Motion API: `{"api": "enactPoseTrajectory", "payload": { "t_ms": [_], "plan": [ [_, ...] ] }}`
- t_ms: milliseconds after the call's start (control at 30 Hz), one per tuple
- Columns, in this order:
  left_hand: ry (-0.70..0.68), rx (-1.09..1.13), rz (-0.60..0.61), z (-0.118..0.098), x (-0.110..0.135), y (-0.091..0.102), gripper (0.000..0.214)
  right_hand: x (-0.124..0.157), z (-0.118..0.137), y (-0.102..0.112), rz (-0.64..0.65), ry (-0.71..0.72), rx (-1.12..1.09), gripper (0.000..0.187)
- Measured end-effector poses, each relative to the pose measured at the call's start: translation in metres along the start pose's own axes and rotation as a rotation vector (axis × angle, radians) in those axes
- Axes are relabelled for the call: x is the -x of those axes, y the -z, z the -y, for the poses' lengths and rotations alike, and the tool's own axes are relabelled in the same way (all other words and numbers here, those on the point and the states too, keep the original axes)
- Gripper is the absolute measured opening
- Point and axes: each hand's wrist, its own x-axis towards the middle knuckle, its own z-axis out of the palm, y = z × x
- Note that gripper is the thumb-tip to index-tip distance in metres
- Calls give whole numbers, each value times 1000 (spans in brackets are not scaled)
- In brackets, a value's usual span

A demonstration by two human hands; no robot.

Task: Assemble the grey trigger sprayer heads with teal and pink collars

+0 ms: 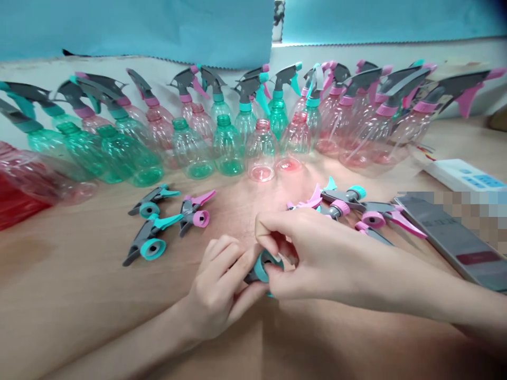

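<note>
Low over the table's middle, my left hand (pixel 217 287) is closed around a grey and teal spray trigger head (pixel 261 268), its teal collar turned up toward my right side. My right hand (pixel 304 258) pinches at that collar, thumb at its opening; whether something small sits between the fingertips is hidden. To the left lie loose spray heads: two with teal collars (pixel 152 248) and one with a pink collar (pixel 201 218). Several more loose heads, such as one with a pink collar (pixel 373 219), lie beyond my right hand.
Behind stand open bottles, green (pixel 228 150) and pink (pixel 261 153), before rows of bottles with spray heads fitted (pixel 340 121). A red bag (pixel 24 203) lies far left. On the right are a dark flat phone-like slab (pixel 447 237) and a white power strip (pixel 461 174).
</note>
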Motion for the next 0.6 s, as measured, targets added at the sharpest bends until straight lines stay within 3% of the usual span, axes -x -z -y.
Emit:
{"api": "enactPoseTrajectory", "payload": {
  "t_ms": [167,367,600],
  "plan": [
    [-36,-29,-15,-1,-4,2,23,6,15,-7,-150,-66,328,16],
    [-30,-14,-42,-4,-2,1,26,15,32,-16,-249,40,636,18],
    [-71,-39,-91,-3,0,-2,22,22,29,-24,-312,130,732,26]
  ]
}}
